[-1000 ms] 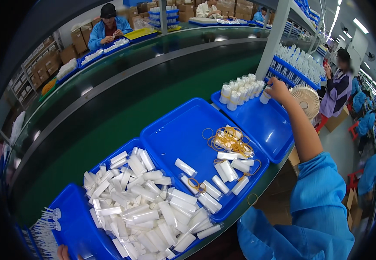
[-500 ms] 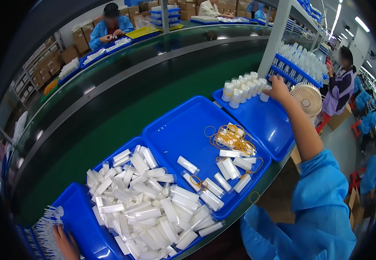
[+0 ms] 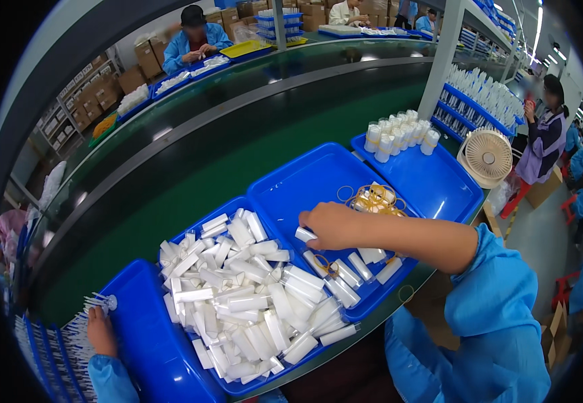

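My right hand [image 3: 332,227] reaches over the middle blue tray [image 3: 285,185], its fingers closed round a small white packet [image 3: 304,234] with clear ends. Beneath and beside it lie more such packets [image 3: 346,273] and a tangle of tan rubber bands [image 3: 375,199]. At the far left my left hand [image 3: 101,330] is by a rack of thin white sticks [image 3: 63,352]. Its fingers are closed beside a clear round piece [image 3: 109,302]; what they hold is too small to make out. Between the hands, a heap of white packets [image 3: 238,302] fills another blue tray.
Banded white bundles [image 3: 399,134] stand on the right blue tray [image 3: 432,185]. Beyond it are stacked racks [image 3: 473,101] and a beige fan [image 3: 486,156]. A blue tray [image 3: 145,322] is at left. A green conveyor [image 3: 224,161] runs behind; a co-worker [image 3: 197,40] sits across it.
My right hand has left the bundle at the back right, which now stands upright, and come to a packet in the middle tray. My left hand shows more fully; the view has shifted.
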Demonstrator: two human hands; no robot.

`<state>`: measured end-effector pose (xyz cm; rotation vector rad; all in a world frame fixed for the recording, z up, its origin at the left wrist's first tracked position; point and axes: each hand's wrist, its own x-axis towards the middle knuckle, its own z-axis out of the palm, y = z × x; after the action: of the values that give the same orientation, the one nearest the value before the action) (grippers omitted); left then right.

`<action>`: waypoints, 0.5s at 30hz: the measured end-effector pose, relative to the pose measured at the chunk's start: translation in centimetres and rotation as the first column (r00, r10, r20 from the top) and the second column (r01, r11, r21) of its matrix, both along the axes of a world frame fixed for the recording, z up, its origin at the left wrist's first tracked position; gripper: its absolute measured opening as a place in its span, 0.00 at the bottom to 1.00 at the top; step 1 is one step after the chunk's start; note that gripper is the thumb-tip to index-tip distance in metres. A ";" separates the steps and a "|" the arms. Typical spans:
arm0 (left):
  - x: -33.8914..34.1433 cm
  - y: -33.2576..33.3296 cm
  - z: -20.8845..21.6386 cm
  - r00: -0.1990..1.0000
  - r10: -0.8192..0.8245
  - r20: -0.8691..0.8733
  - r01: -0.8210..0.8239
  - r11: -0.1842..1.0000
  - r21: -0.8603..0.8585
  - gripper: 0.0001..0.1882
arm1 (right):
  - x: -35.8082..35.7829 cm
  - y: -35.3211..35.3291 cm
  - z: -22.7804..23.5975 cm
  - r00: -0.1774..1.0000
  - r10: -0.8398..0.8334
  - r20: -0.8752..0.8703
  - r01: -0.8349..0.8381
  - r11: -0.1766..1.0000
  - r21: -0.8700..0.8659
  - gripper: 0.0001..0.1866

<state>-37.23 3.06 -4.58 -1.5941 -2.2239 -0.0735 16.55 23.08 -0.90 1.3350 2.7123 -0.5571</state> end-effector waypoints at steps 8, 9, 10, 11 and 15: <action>10.5 -6.2 6.2 0.688 -0.291 0.665 0.033 0.928 0.371 0.17 | 2.0 -1.6 -1.0 0.943 -0.069 -0.327 0.113 0.987 0.117 0.12; 12.7 -8.1 6.6 0.576 -0.372 0.728 0.053 0.906 0.421 0.16 | 1.7 -2.3 -0.2 0.915 -0.082 -0.395 0.119 0.990 0.072 0.11; 16.2 -9.7 6.9 0.438 -0.460 0.772 0.072 0.874 0.481 0.14 | 1.8 -3.4 1.0 0.895 -0.043 -0.444 0.089 0.993 0.083 0.11; 21.1 -9.3 7.2 0.375 -0.496 0.783 0.040 0.853 0.521 0.11 | 2.0 -4.3 1.8 0.877 -0.029 -0.481 0.083 0.992 0.093 0.11; 29.5 -8.3 5.7 0.089 -0.617 0.782 0.104 0.787 0.609 0.13 | 1.4 -9.1 3.1 0.514 -0.444 -0.734 -0.084 0.825 -0.559 0.10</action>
<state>-7.71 -5.23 1.14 -2.0589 -2.0230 -2.2119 17.90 13.97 2.24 1.4033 2.5365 -2.3690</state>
